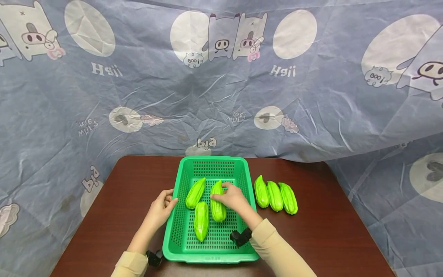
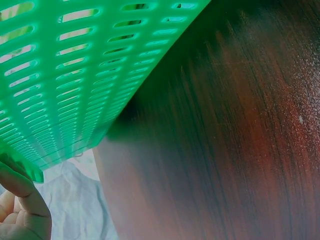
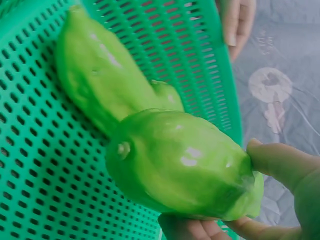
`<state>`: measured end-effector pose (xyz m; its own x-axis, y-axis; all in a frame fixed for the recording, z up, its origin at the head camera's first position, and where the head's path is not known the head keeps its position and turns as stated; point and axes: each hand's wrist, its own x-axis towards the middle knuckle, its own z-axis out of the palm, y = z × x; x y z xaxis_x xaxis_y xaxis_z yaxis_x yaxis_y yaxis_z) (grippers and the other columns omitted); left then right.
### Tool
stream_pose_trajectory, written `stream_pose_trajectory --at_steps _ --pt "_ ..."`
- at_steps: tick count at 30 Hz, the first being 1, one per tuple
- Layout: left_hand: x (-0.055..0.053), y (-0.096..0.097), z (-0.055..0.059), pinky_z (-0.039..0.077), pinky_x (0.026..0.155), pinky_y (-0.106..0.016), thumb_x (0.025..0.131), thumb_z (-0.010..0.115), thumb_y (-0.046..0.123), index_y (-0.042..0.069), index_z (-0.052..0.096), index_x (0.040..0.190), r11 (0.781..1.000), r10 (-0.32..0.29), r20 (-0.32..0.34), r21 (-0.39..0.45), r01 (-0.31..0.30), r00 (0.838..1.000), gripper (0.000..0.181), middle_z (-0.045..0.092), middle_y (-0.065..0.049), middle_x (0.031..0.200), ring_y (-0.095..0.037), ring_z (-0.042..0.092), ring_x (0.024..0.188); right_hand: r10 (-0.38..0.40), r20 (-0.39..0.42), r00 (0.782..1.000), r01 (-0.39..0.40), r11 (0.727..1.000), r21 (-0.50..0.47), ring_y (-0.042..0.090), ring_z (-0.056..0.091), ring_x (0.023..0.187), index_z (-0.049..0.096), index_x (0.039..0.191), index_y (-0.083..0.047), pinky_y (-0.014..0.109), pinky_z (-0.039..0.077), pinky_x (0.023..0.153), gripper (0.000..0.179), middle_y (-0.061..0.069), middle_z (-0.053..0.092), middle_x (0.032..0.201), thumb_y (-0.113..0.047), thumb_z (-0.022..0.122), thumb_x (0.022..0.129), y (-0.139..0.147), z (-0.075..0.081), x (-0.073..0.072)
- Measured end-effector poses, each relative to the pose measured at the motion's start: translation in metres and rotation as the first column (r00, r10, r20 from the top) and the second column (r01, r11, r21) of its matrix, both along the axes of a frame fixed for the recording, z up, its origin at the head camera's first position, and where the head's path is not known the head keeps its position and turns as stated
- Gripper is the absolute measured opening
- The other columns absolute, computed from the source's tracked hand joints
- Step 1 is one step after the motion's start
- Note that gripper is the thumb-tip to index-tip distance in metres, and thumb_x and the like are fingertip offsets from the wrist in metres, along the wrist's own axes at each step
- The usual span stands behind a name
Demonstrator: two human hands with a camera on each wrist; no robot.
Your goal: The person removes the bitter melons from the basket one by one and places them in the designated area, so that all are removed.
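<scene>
A green plastic basket with slotted walls stands on the table. My left hand grips its left rim, fingers curled at the edge; the left wrist view shows a finger against the rim. Inside the basket, my right hand pinches the upper part of a glossy bright green bitter melon between thumb and fingers. In the right wrist view the held bitter melon overlaps another one. Two more lie left of it in the basket, one upper and one lower.
Right of the basket, three more bitter melons lie side by side on the dark brown table: left, middle and right. A grey-blue printed cloth hangs behind the table and along its sides.
</scene>
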<state>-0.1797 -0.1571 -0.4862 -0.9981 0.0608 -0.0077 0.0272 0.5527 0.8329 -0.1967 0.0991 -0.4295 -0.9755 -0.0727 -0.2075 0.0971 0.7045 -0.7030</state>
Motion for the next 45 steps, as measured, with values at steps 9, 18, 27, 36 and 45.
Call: stream_pose_trajectory --at_steps 9,18,27,36,45 --pt "0.001 0.001 0.002 0.042 0.064 -0.027 0.096 0.055 0.021 0.003 0.043 0.134 1.000 0.007 0.005 -0.014 -0.007 1.000 0.044 0.055 -0.007 0.099 -0.014 0.050 0.077 -0.082 -0.025 0.996 0.080 0.994 -0.075 0.032 0.059 0.102 0.046 0.136 -0.006 0.045 0.050 0.077 0.071 0.018 0.059 0.117 -0.042 0.071 0.080 0.011 0.020 -0.005" --pt "0.002 -0.001 0.002 0.042 0.063 -0.028 0.096 0.054 0.023 0.004 0.042 0.136 1.000 0.014 0.022 -0.018 -0.013 1.000 0.046 0.054 -0.007 0.100 -0.014 0.051 0.078 -0.140 -0.074 0.987 0.131 0.985 -0.109 0.035 0.055 0.112 0.042 0.139 -0.008 0.049 0.047 0.085 0.074 0.020 0.055 0.126 -0.046 0.069 0.081 0.032 0.035 -0.008" --pt "0.000 0.000 0.001 0.043 0.063 -0.027 0.096 0.055 0.023 0.004 0.043 0.135 1.000 0.012 0.013 -0.017 -0.011 1.000 0.045 0.054 -0.007 0.098 -0.013 0.051 0.077 -0.202 -0.106 0.974 0.184 0.971 -0.155 0.034 0.048 0.120 0.040 0.140 -0.010 0.050 0.041 0.093 0.072 0.019 0.052 0.129 -0.048 0.064 0.084 0.075 0.046 -0.004" --pt "0.000 -0.002 0.002 0.041 0.062 -0.027 0.096 0.055 0.025 0.004 0.041 0.136 1.000 0.004 0.020 -0.015 -0.004 1.000 0.047 0.053 -0.006 0.098 -0.013 0.050 0.075 -0.251 -0.091 0.964 0.236 0.960 -0.149 0.034 0.047 0.122 0.037 0.142 -0.007 0.050 0.038 0.098 0.074 0.020 0.051 0.131 -0.048 0.062 0.086 0.111 0.043 0.001" --pt "-0.002 0.000 -0.001 0.041 0.061 -0.026 0.096 0.055 0.025 0.006 0.041 0.136 1.000 0.002 0.019 -0.005 -0.002 1.000 0.047 0.053 -0.006 0.096 -0.013 0.049 0.073 -0.283 -0.053 0.957 0.275 0.953 -0.128 0.034 0.048 0.116 0.037 0.141 -0.002 0.049 0.038 0.094 0.070 0.022 0.050 0.128 -0.043 0.060 0.089 0.132 0.024 0.015"
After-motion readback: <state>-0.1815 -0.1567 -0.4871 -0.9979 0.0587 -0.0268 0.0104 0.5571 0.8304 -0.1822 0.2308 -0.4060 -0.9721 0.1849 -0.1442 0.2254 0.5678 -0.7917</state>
